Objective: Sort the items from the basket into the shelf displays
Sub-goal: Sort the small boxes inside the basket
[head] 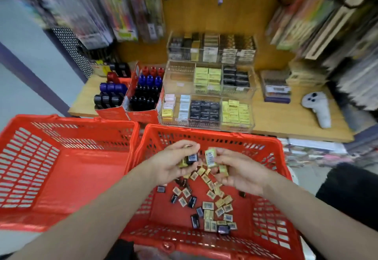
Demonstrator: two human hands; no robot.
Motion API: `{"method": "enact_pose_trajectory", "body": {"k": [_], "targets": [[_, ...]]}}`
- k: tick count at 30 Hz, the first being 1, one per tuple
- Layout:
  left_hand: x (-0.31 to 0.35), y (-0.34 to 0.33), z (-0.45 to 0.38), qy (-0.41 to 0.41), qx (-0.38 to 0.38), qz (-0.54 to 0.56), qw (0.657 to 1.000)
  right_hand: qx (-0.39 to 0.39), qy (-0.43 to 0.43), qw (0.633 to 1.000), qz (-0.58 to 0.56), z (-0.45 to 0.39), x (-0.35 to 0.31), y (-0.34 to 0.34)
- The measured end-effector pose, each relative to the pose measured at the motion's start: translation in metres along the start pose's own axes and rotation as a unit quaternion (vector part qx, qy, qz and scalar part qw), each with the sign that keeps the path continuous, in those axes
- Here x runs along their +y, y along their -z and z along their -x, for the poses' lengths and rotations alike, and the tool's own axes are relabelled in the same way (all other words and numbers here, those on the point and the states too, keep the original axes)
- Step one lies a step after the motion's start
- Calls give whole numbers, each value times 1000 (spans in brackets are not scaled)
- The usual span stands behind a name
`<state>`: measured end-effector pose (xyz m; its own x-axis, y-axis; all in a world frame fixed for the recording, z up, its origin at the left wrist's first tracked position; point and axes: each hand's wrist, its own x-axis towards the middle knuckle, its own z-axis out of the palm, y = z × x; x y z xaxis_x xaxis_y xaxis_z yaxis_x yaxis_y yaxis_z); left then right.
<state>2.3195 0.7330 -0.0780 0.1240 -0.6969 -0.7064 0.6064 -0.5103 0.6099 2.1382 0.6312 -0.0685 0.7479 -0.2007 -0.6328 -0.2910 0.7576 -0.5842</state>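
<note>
Both hands hover over the right red basket (272,214), whose floor is strewn with several small yellow and black boxes (208,208). My left hand (173,163) grips a small black box (191,158) together with yellowish ones. My right hand (239,172) holds a pale yellow-green box (210,157) upright, with another yellow box under its fingers. Beyond the basket on the wooden shelf stands a clear tiered display (206,94), its compartments filled with yellow, black and white boxes.
An empty red basket (61,167) sits to the left. Red cartons of black, blue and red items (135,94) stand left of the display. A white controller (319,106) lies on the shelf at right. Hanging packets fill the wall above.
</note>
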Motion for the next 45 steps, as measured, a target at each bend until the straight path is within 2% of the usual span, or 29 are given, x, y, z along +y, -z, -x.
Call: {"method": "enact_pose_trajectory", "body": {"k": [2,4,6,9,11,12,13,16,17,21,23,24,26,28,31,36,42,44,45], "targets": [[20,-19,24,-38,-10,-64,997,29,31,991,129,24,-27,-13],[39,-37,45,-72,-13,-108,991,39,70,975,208,48,-53,-26],[54,-52,59,-105,-14,-124,987,51,125,946,295,69,-78,-36],[69,-69,65,-129,-15,-88,988,114,219,854,458,88,-102,-47],[77,-77,62,-125,-16,-61,990,158,294,795,506,89,-111,-47],[80,-81,60,-116,-18,-50,992,167,320,784,505,89,-113,-46],[83,-84,57,-104,-26,-41,993,161,327,800,476,88,-114,-45],[93,-90,52,-78,-60,-18,995,102,246,931,249,87,-119,-39],[95,-90,51,-78,-62,-9,995,90,221,952,191,86,-122,-35],[106,-92,48,-87,-59,18,994,100,202,973,51,83,-136,-21],[110,-95,48,-88,-55,21,994,134,227,962,68,81,-137,-17],[111,-97,47,-87,-55,16,995,172,251,942,139,79,-136,-15],[113,-99,46,-81,-56,12,995,259,310,863,302,75,-134,-17],[115,-101,45,-78,-65,31,994,283,377,787,398,73,-135,-22],[119,-102,47,-103,-74,23,992,274,441,736,435,71,-137,-26],[120,-98,46,-139,-35,-39,989,267,443,714,472,67,-138,-27],[125,-94,40,-139,-25,-25,990,300,437,679,508,54,-135,-26],[129,-92,34,-129,-19,-16,991,314,433,710,457,46,-137,-27],[130,-91,31,-122,-18,-12,992,312,424,747,405,43,-138,-28]]}}
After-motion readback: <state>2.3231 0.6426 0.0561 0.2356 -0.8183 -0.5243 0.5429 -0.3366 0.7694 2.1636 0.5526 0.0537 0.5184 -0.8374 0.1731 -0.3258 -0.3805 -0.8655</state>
